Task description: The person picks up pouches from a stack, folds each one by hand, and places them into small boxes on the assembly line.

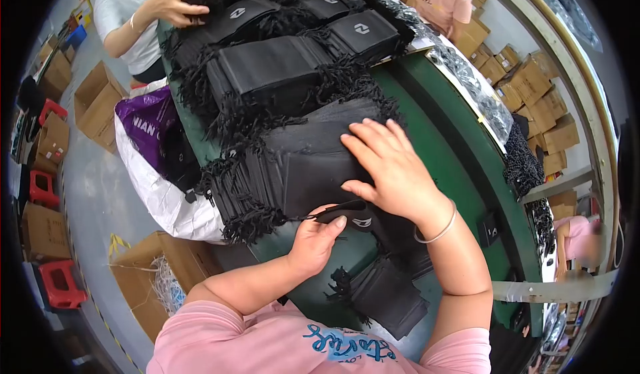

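Note:
My left hand [316, 242] pinches the edge of a black drawstring pouch [364, 222], which is bent over and shows a white logo. With fingers spread, my right hand [390, 167] lies on or just over a stack of flat black pouches [317, 181]; contact is hard to tell. Tangled black cords [243, 224] stick out along the left side of that stack. Nearer my body, a smaller pile of black pouches [390, 297] lies on the table, with cords at its left.
More stacks of black pouches [267, 64] cover the far part of the green table [440, 117]. Across it, a co-worker's hand [179, 2] is over the far stacks. A white and purple sack [163, 201] and an open carton [143, 274] stand at the left.

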